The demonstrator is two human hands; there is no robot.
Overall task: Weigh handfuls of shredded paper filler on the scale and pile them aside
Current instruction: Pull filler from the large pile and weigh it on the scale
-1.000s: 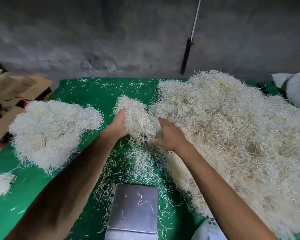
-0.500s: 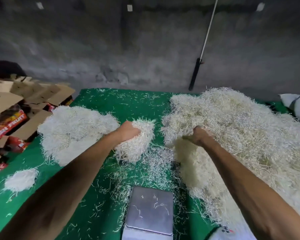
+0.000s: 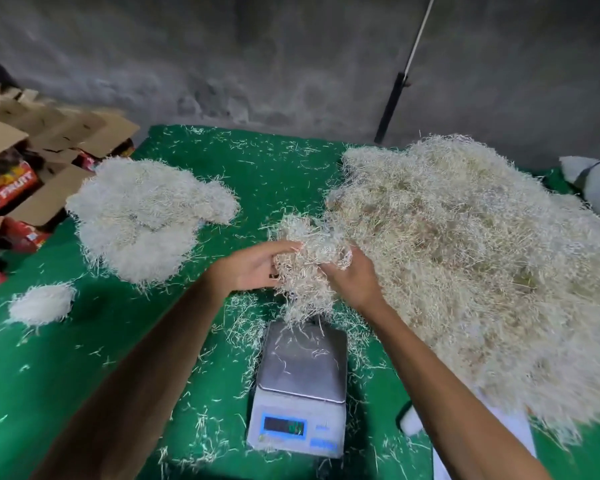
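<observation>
Both hands, left [image 3: 253,268] and right [image 3: 352,282], grip one filler clump [image 3: 307,265] between them, scale [image 3: 302,386] just below, big heap [image 3: 465,258] to their right.

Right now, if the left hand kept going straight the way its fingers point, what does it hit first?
The left hand points right, into the handful of shredded paper it holds; past that, probably the right hand. Depth is unclear.

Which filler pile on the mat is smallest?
The small white pile at the mat's left edge; the white pile behind it and the big beige heap on the right dwarf it.
</observation>
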